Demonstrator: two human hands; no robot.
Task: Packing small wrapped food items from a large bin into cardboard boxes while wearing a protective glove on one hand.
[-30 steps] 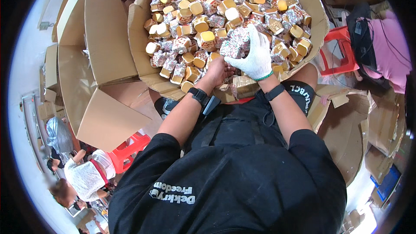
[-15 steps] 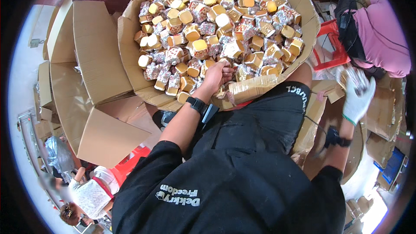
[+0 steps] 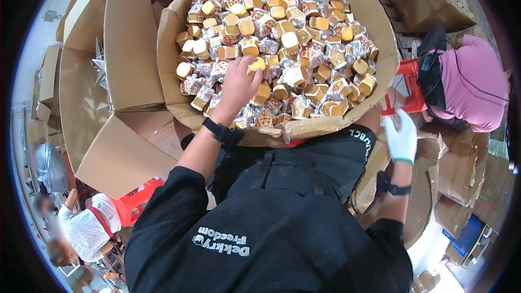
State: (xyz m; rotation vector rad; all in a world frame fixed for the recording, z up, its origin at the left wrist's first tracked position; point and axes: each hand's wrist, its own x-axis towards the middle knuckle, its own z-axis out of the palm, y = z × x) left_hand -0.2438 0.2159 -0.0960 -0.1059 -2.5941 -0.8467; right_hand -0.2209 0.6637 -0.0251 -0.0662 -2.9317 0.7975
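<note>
Directly ahead, a large cardboard box (image 3: 169,59) holds a heap of small house-shaped ornaments (image 3: 296,76), brown with red and white patterns, sparkly silvery parts and pale yellow ends. My bare left hand (image 3: 239,82) reaches over its near rim into the heap. Thumb and fingers curve around one ornament with a yellow end (image 3: 258,64), which sits among the others; the fingertips are partly hidden. To the right of the box, my right hand (image 3: 400,137), in a white glove, hangs open with fingers spread and nothing in them, above the edge of another cardboard box (image 3: 418,206).
At the left stands a tall open carton (image 3: 133,43) with a silver star-shaped thing (image 3: 100,65) inside. A person in pink (image 3: 469,84) sits at the right by a red stool (image 3: 404,89). Lower left, another person (image 3: 89,228) is near a red stool (image 3: 135,201).
My left hand has moved from the heap's near edge deeper in, onto a yellow-ended ornament. My right hand came inward from the far right, away from a blurred shiny thing. My view has shifted.
</note>
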